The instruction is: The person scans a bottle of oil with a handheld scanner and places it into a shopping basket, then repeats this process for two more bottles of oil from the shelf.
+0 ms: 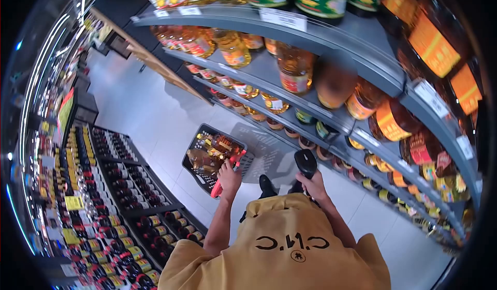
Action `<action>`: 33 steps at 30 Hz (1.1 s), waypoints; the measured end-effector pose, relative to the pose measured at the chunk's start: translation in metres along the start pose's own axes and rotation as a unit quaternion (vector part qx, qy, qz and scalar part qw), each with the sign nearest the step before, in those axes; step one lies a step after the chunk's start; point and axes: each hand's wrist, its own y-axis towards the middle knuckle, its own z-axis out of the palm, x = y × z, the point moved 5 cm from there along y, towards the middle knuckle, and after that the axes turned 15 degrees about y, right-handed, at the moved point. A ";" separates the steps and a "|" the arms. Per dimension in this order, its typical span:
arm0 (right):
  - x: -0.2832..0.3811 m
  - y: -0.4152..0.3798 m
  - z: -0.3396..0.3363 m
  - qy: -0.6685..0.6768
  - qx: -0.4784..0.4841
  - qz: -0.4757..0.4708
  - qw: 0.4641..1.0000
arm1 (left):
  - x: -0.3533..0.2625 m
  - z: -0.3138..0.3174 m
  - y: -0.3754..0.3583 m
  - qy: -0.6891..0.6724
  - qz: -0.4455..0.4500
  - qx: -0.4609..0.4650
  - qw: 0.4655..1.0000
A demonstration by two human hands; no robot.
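A dark grey shopping basket (249,164) with a red handle (217,188) is in front of me to the left. Several bottles of golden oil (206,160) lie inside it. My left hand (229,177) is closed around the basket handle, its fingers overlapping the basket's near side. In my right hand (313,184) is a black barcode scanner (306,161), gripped by its lower end with the wide head pointing away from me.
Curved grey shelves (362,47) of oil bottles rise ahead and to the right. On the left stands a dark rack (155,207) packed with bottles. A pale tiled floor (171,129) runs between them, with my dark shoe (267,185) on it.
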 end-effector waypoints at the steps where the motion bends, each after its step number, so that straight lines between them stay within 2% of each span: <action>1: 0.000 0.001 0.003 0.004 0.006 -0.003 1.000 | 0.002 -0.001 0.000 -0.016 -0.007 0.001 1.000; 3: -0.002 0.002 0.011 -0.010 0.018 0.019 1.000 | 0.003 -0.002 0.000 -0.048 -0.013 0.007 0.999; 4: -0.003 0.004 0.015 -0.016 0.020 0.032 0.999 | 0.005 -0.008 -0.002 -0.054 -0.004 -0.047 0.997; 7: -0.005 0.007 0.029 -0.029 0.030 0.042 0.998 | 0.022 0.001 0.006 -0.115 -0.014 -0.001 0.993; 8: -0.006 0.009 0.033 -0.040 0.028 0.046 0.998 | 0.030 0.003 0.006 -0.130 -0.032 -0.015 0.991; 9: -0.007 0.013 0.037 -0.051 0.024 0.051 0.997 | 0.038 0.008 0.006 -0.102 -0.070 0.047 0.991; 12: -0.009 0.018 0.054 -0.066 0.036 0.051 0.996 | 0.054 0.008 0.006 -0.081 -0.056 0.104 0.990; 15: -0.016 0.030 0.071 -0.078 0.043 0.048 0.995 | 0.057 0.007 0.010 -0.095 -0.030 0.121 0.988; 17: -0.022 0.036 0.083 -0.091 0.029 0.059 0.994 | 0.059 0.006 0.009 -0.083 0.004 0.057 0.995; 19: -0.029 0.042 0.096 -0.102 0.040 0.067 0.992 | 0.059 0.007 0.010 -0.066 0.012 0.051 0.996; 22: -0.035 0.054 0.117 -0.130 0.042 0.081 0.987 | 0.062 0.008 0.015 -0.080 0.009 0.090 0.993; 28: -0.044 0.070 0.174 -0.164 0.076 0.105 0.978 | 0.069 0.010 0.015 -0.089 0.012 -0.033 0.995; 33: -0.059 0.089 0.199 -0.215 0.093 0.123 0.964 | 0.081 0.012 0.024 -0.152 0.019 -0.024 0.988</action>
